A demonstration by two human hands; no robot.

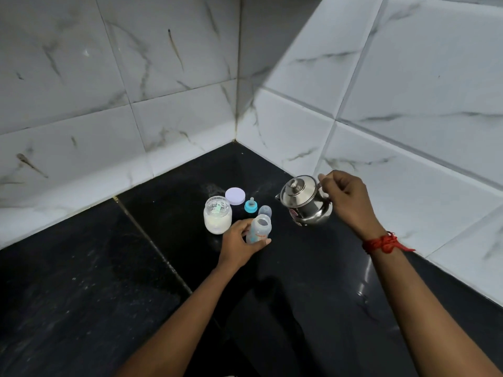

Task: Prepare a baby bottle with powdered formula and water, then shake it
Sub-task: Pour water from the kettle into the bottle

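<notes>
My left hand (239,244) grips a clear baby bottle (260,228) with an open top, standing on the black counter (136,281). My right hand (347,200) holds the handle of a steel kettle (303,201), lifted and tilted to the right of the bottle. An open glass jar of white formula powder (217,214) with a scoop inside stands left of the bottle. Its lilac lid (235,195) lies behind it. A blue-ringed teat (251,205) and a clear cap (264,211) sit between jar and kettle.
White marble-pattern tiled walls (163,104) meet in a corner just behind the objects. A seam runs diagonally across the dark counter on the left. A red thread band (381,243) is tied round my right wrist.
</notes>
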